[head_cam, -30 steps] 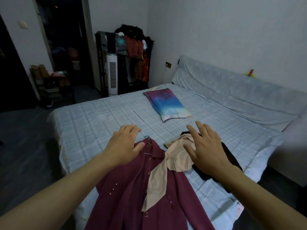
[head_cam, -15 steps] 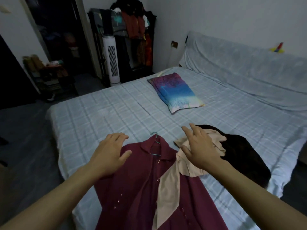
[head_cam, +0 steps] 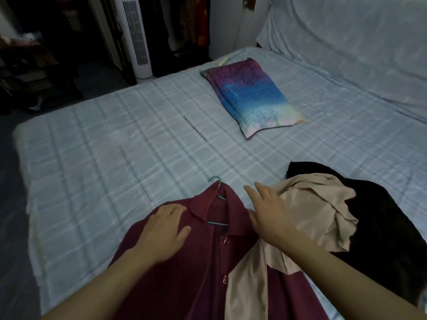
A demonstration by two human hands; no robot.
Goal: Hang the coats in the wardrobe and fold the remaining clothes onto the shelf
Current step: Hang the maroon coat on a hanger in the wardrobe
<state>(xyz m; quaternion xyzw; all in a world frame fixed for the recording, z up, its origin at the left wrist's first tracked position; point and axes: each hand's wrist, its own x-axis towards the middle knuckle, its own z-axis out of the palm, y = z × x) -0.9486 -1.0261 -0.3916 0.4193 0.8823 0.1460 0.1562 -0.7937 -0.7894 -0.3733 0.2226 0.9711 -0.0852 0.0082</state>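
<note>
On the bed (head_cam: pixel 115 139), near its front edge, a maroon coat (head_cam: pixel 189 273) lies flat, a teal hanger (head_cam: pixel 218 195) in its collar. A beige garment (head_cam: pixel 312 204) drapes over the coat and a black garment (head_cam: pixel 381 215) beside it. On the coat rests the left hand (head_cam: pixel 161 232), on the beige garment the right hand (head_cam: pixel 268 215), fingers (head_cam: pixel 256 192) released and straight. A pillow (head_cam: pixel 249 98) lies farther up.

Coat (head_cam: pixel 189 273) lies at near edge of bed (head_cam: pixel 115 146), hanger (head_cam: pixel 218 197) in its collar. Left hand (head_cam: pixel 161 232) on coat. To the right, upper garment (head_cam: pixel 318 204) overlaps coat and lower garment (head_cam: pixel 381 215); right hand (head_cam: pixel 270 213) at its left edge. Pillow (head_cam: pixel 249 95) behind. Fan (head_cam: pixel 136 38) beyond bed.
</note>
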